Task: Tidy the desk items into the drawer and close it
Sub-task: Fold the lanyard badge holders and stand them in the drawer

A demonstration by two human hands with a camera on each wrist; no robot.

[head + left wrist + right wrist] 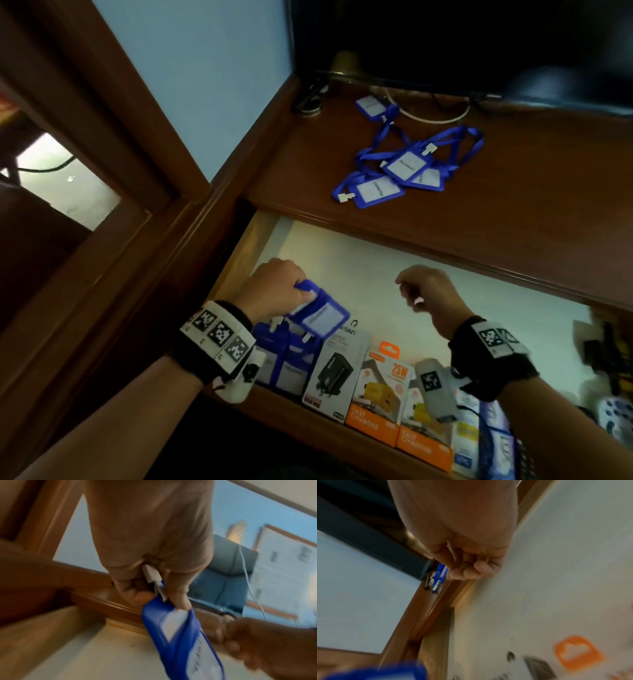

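Observation:
The drawer (359,260) is pulled open under the wooden desk top (513,192), showing its pale bottom. My left hand (301,291) hovers over the drawer's left end and pinches a blue badge holder (320,313) by its top and white clip. In the left wrist view the badge holder (178,635) hangs down from thumb and fingers (180,601). My right hand (414,294) hangs over the middle of the drawer with fingers curled in, holding nothing; the right wrist view shows those fingers (471,573) folded to the palm. Several blue badge holders with lanyards (404,168) lie in a pile on the desk.
One more badge holder (371,104) and a white cable (435,114) lie near the dark monitor (445,41) at the back. Along the drawer's front stand blue badge holders (284,359), a black charger box (337,370) and orange charger boxes (376,387). Dark clutter (603,349) fills its right end.

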